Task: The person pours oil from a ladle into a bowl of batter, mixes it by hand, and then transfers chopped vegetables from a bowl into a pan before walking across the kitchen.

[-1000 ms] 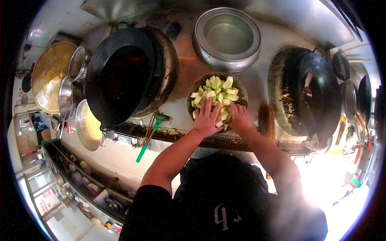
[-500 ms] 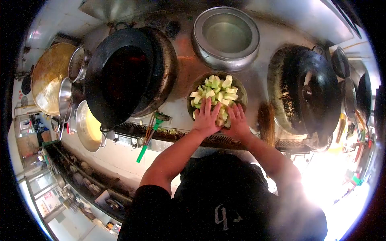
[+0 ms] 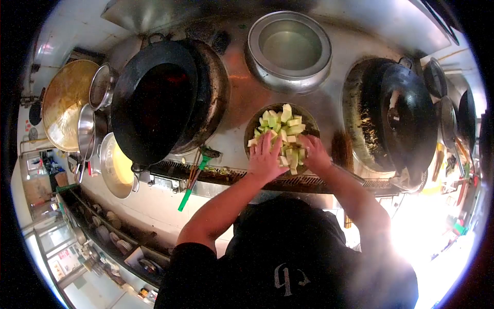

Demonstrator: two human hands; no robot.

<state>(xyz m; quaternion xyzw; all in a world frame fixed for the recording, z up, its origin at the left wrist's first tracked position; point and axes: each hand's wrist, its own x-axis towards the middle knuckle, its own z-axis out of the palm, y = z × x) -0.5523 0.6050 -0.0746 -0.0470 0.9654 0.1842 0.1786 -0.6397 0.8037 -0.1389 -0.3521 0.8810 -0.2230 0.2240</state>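
Pale green-and-white vegetable chunks [image 3: 280, 123] lie heaped in a dark round bowl [image 3: 311, 118] on the metal stove top. My left hand [image 3: 265, 158] rests on the chunks at the near left, its fingers stretched out and apart. At the bowl's right side, my right hand [image 3: 315, 153] touches the chunks with its fingers extended. Neither palm shows, and whether a piece lies under the fingers is hidden. More chunks show between the two hands.
A large black wok [image 3: 121, 110] tilts at left, another wok [image 3: 409, 123] at right. Behind the bowl sits a metal pot [image 3: 327, 64] of liquid. A bristle brush [image 3: 341, 147] and a green-handled tool [image 3: 184, 200] flank the bowl. Yellow liquid fills a basin [image 3: 106, 170].
My hands have moved apart, the right one shifting to the right, and more chunks show between them. Some chunks have shifted in the heap. The view has tilted slightly.
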